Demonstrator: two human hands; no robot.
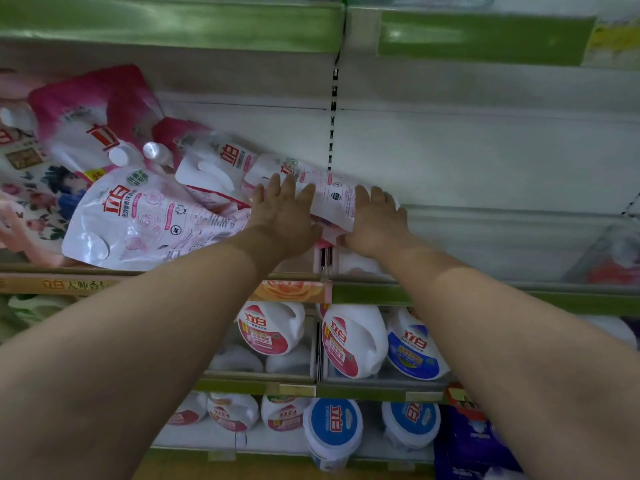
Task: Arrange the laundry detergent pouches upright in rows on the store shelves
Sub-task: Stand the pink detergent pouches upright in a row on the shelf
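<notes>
A white and pink detergent pouch (325, 195) lies tilted on the middle shelf (485, 244), next to the upright divider. My left hand (284, 220) lies flat on its left side, fingers spread. My right hand (375, 220) grips its right side. Left of it several more white and pink pouches lie fallen in a heap: a big one (149, 220) at the front, one (214, 164) behind it, and a pink one (90, 116) leaning at the back. Their screw caps (156, 152) poke up between them.
The shelf to the right of my hands is bare white. Above runs a green shelf edge (173, 26). Below stand white detergent jugs (353, 337) with pink or blue labels and blue-lidded tubs (332, 427). Flower-patterned packs (31, 188) sit at far left.
</notes>
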